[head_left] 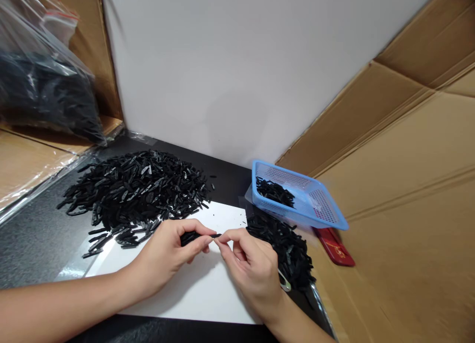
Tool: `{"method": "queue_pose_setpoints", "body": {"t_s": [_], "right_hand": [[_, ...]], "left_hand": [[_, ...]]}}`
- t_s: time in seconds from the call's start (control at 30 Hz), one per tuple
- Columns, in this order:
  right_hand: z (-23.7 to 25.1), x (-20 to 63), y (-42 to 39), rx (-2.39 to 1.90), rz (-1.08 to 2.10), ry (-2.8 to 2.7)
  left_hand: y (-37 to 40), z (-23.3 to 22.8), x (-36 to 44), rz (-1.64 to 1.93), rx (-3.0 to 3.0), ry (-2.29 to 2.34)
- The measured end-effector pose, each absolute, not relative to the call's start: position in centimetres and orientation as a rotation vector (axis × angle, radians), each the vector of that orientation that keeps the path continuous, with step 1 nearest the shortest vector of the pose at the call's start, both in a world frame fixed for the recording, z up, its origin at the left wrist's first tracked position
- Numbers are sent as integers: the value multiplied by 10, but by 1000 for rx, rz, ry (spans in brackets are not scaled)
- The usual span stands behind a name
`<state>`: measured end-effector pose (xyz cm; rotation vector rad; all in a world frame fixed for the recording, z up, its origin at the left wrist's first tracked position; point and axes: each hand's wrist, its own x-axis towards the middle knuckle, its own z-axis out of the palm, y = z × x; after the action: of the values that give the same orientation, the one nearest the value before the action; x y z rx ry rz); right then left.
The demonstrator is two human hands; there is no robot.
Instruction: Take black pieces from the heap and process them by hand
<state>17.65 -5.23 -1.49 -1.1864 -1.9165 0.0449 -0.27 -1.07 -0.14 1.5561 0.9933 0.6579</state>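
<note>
Over a white sheet (208,298), my left hand (172,251) is closed around several thin black strips (189,237), its thumb and forefinger pinching a small one. My right hand (254,266) meets it fingertip to fingertip, pinching the other end of that small black strip (217,235). What the strips are I cannot make out. A large heap of similar black pieces (137,189) spreads behind my left hand. To the right of my right hand lies a smaller heap (287,251), with a pale metallic loop (284,282) partly hidden behind my wrist.
A blue perforated basket (319,221) with black pieces inside stands behind the right heap. Beside it lies a flat red object (336,249). A clear plastic bag (48,90) of dark material rests at the left. Cardboard (415,150) and a white wall (241,71) border the table.
</note>
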Motion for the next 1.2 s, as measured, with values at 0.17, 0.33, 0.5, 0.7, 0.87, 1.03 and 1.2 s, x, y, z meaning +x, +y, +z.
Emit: {"method": "queue_pose_setpoints", "body": {"t_s": [0.17,0.33,0.5,0.7,0.87,1.03,1.2], "right_hand": [[-9,177,-51,-1173,-32,-1970],[-7,175,-52,-1186,-65,-2037],[-9,173,-53,-1230,30,-1941],[-4,191,-46,-1418,320,-1615],[-7,200,-43,-1360,370,-1784],[-12,196,-46,-1080,241,-2021],[-12,189,-46,-1105,335,-1860]], "left_hand": [[-10,-2,-4,757,1785,960],[-8,-6,-7,784,2016,894],[-10,-4,-7,750,1926,884],[-10,2,-2,577,1500,954],[-9,0,-2,575,1408,940],[-8,-2,-2,579,1341,906],[-8,0,0,577,1235,887]]}}
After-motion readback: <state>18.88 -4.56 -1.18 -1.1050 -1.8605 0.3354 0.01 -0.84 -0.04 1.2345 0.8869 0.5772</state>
